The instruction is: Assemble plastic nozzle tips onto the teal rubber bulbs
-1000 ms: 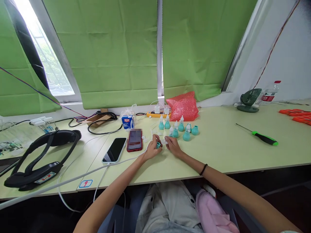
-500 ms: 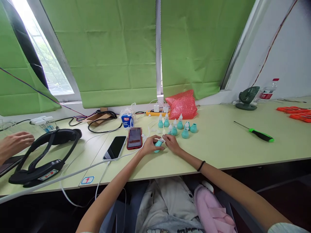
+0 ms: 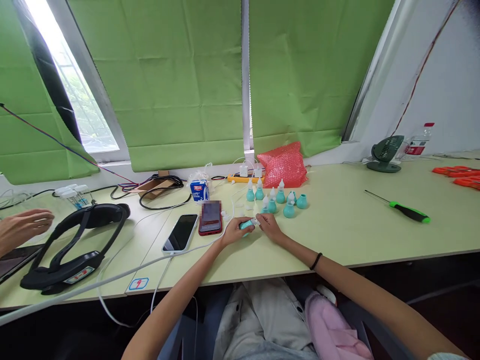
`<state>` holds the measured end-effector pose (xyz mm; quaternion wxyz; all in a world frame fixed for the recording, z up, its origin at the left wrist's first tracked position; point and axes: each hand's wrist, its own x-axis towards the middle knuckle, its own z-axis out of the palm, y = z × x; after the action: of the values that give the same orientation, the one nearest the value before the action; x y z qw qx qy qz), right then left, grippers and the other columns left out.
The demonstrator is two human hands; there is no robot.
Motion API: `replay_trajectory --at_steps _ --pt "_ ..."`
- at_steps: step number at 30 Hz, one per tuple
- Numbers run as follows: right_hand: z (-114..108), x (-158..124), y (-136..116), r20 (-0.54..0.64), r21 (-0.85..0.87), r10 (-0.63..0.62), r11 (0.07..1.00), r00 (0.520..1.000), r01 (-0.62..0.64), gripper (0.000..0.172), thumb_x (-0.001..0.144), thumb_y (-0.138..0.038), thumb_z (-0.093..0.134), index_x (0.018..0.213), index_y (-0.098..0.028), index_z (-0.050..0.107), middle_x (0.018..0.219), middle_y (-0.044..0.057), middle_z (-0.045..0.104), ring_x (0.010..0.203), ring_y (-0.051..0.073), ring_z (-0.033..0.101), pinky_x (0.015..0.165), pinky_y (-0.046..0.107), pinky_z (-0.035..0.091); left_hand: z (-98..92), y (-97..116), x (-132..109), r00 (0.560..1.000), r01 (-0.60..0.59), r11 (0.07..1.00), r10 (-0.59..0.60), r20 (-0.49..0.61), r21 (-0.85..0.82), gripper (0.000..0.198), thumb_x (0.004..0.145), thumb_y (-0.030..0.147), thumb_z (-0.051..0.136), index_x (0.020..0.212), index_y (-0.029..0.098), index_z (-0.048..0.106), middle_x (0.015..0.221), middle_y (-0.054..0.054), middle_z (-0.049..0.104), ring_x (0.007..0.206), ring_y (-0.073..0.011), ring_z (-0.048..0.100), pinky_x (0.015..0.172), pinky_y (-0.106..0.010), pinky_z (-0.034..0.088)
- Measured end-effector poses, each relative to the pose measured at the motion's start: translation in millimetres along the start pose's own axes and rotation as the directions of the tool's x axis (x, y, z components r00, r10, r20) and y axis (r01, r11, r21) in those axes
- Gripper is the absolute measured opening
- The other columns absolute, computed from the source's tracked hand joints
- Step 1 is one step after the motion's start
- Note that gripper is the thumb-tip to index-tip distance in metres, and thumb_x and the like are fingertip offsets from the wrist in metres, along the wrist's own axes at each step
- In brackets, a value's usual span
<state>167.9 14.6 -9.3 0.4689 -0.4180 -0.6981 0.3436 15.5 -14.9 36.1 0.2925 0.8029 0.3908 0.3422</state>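
Near the table's front edge, my left hand (image 3: 235,230) is wrapped round a teal bulb (image 3: 246,225), which lies tilted with its clear tip toward the right. The fingers of my right hand (image 3: 270,227) are pinched at that clear tip. Behind my hands stand several teal bulbs with clear pointed tips, among them one bulb (image 3: 289,210) at the front of the group. At the group's right is a teal bulb without a tip (image 3: 302,201).
Left of my hands lie a red-cased phone (image 3: 210,218), a white-edged phone (image 3: 180,233) and a black headset (image 3: 80,270). A white cable crosses under my left forearm. Behind are a blue carton (image 3: 199,190) and red bubble wrap (image 3: 285,165); a screwdriver (image 3: 407,210) lies right. Another person's hand (image 3: 28,227) is far left.
The held bulb has tipped from a slant to nearly level, its tip now pointing right. My right hand has shifted slightly with it. The whole view has moved a little.
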Motion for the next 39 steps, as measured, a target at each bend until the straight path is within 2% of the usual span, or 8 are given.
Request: replay_trajectory --at_steps 5,10,12,14,17,23,32,39 --pt "1.9 -5.0 1.6 0.049 -0.051 -0.044 0.998 0.998 0.047 0.028 0.081 -0.03 0.045 0.104 -0.013 0.048 0.103 0.005 0.051 0.088 0.018 0.052 0.073 0.036 0.045 7.7 -5.0 -3.9 0.993 0.038 0.998 -0.033 -0.113 0.04 0.034 0.059 0.032 0.06 0.087 0.012 0.06 0.063 0.001 0.057 0.056 -0.0107 0.047 0.053 -0.019 0.036" --pt "2.7 -9.6 4.2 0.083 -0.124 -0.118 0.984 0.99 0.128 0.028 0.081 -0.03 0.045 0.103 -0.013 0.049 0.102 0.004 0.051 0.087 0.018 0.053 0.072 0.035 0.045 12.2 -7.0 -7.3 0.991 0.056 0.997 -0.049 -0.122 0.057 0.026 0.059 0.035 0.059 0.062 0.01 0.062 0.052 0.003 0.049 0.051 -0.0087 0.041 0.046 -0.018 0.03" --pt "1.9 -11.2 2.5 0.096 -0.153 -0.158 0.973 0.983 0.171 0.026 0.082 -0.031 0.044 0.096 -0.011 0.051 0.092 0.003 0.054 0.079 0.015 0.054 0.067 0.031 0.046 11.8 -7.8 -7.5 0.993 0.059 0.997 -0.053 -0.104 0.057 0.026 0.059 0.036 0.058 0.059 0.009 0.061 0.049 0.003 0.045 0.048 -0.0076 0.038 0.043 -0.018 0.028" --pt "0.7 -12.9 -0.8 0.108 -0.18 -0.199 0.96 0.974 0.216 0.026 0.082 -0.032 0.042 0.075 -0.011 0.055 0.069 -0.001 0.053 0.061 0.01 0.051 0.058 0.025 0.042 10.8 -8.9 -7.2 0.995 0.059 0.997 -0.054 -0.079 0.055 0.026 0.058 0.035 0.059 0.059 0.009 0.062 0.048 0.004 0.043 0.047 -0.007 0.036 0.043 -0.017 0.027" --pt "-1.5 -15.4 -7.4 0.124 -0.208 -0.249 0.94 0.961 0.27 0.037 0.081 -0.03 0.037 0.048 -0.015 0.045 0.043 -0.005 0.036 0.042 0.007 0.034 0.047 0.022 0.028 9.0 -10.1 -6.5 0.997 0.061 0.997 -0.058 -0.047 0.055 0.026 0.056 0.034 0.06 0.059 0.009 0.062 0.047 0.005 0.041 0.047 -0.0063 0.034 0.042 -0.017 0.027" --pt "-5.2 -19.6 -17.6 0.164 -0.222 -0.283 0.923 0.945 0.315 0.03 0.071 -0.031 0.042 0.045 -0.018 0.038 0.04 -0.005 0.032 0.04 0.007 0.027 0.046 0.025 0.019 8.2 -6.3 -6.3 0.998 0.048 0.995 -0.05 0.028 0.088 0.02 0.051 0.029 0.063 0.054 0.009 0.062 0.046 0.006 0.04 0.046 -0.0056 0.034 0.043 -0.016 0.028" --pt "11.2 -15.4 -26.3 0.023 -0.223 -0.138 0.965 0.99 0.14 0.034 0.076 -0.032 0.028 0.045 -0.019 0.025 0.041 -0.004 0.025 0.041 0.008 0.025 0.043 0.024 0.019 20.1 -5.2 -8.4 0.963 0.201 0.93 -0.13 -0.237 0.307 0.014 0.059 0.021 0.053 0.062 0.012 0.063 0.051 -0.001 0.055 0.05 -0.0127 0.045 0.047 -0.022 0.027" --pt "12.7 -2.7 -26.6 0.05 -0.209 0.013 0.978 0.999 -0.002 0.034 0.075 -0.029 0.026 0.043 -0.021 0.02 0.038 -0.005 0.021 0.039 0.008 0.024 0.038 0.023 0.019 12.5 -7.1 4.0 0.97 0.203 0.893 -0.129 -0.205 0.401 0.007 0.055 0.017 0.054 0.057 0.016 0.06 0.055 -0.006 0.06 0.058 -0.0214 0.055 0.051 -0.025 0.031"
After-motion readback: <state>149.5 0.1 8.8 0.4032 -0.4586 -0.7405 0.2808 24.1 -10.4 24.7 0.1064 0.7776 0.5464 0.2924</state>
